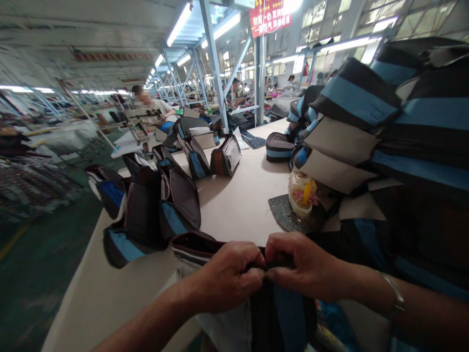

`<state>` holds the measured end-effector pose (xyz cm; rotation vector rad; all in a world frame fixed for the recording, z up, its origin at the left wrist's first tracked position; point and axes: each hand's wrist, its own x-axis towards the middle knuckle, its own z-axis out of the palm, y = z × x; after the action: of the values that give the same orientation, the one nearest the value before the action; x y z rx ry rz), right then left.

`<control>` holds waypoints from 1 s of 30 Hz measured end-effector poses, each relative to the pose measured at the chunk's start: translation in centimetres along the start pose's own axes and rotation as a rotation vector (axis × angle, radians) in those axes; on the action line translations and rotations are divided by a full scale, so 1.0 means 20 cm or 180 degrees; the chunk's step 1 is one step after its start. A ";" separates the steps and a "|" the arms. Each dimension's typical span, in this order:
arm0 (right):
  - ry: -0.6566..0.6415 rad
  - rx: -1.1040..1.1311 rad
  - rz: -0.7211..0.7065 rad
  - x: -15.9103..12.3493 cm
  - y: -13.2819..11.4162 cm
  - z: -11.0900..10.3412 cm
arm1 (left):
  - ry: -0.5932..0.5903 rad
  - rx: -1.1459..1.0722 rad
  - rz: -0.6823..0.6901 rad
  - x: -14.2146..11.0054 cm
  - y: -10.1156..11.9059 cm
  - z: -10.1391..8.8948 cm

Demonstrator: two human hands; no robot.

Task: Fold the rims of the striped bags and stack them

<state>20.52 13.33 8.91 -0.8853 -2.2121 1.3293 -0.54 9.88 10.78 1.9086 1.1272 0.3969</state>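
Both hands meet at the edge of a bag point(284, 313) with black and blue fabric and a pale grey panel. My left hand point(234, 274) pinches its dark upper edge between thumb and bent fingers. Right beside it, my right hand point(304, 266) grips the same edge, thumb tips almost touching. What exactly lies between the fingertips is too small to make out. The bag's dark brown rim point(196, 239) shows open to the left of my hands. Past my right hand, a cut-open pale container point(302, 195) with small yellow and pink items stands on a dark mat point(284, 212).
Several dark bags with blue bands point(179, 200) stand along the table's left side. A tall heap of blue, black and beige bags point(359, 98) rises at the right. The pale table point(234, 210) runs away from me. A person point(161, 105) sits farther back.
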 end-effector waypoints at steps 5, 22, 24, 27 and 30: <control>0.0115 0.0026 0.0250 0.01 0.01 0.03 | 0.0341 0.0558 0.0287 -0.04 -0.01 0.02; 0.0869 -0.0976 -0.1448 -0.08 0.06 0.09 | 0.0521 0.0081 0.0457 -0.08 -0.04 0.05; 0.0697 -0.1283 -0.1779 -0.09 0.07 0.06 | 0.0344 -0.0181 0.0279 -0.08 -0.02 0.03; 0.0530 -0.1973 -0.2220 -0.12 0.08 0.03 | 0.0009 -0.0638 0.0055 -0.06 0.00 0.00; 0.0577 -0.2522 -0.2303 -0.14 0.10 0.04 | -0.0267 -0.0649 -0.0033 -0.02 0.00 0.00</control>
<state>22.66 11.55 6.69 -0.3126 -2.5374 0.0292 -0.69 9.42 10.88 1.7245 1.0018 0.4065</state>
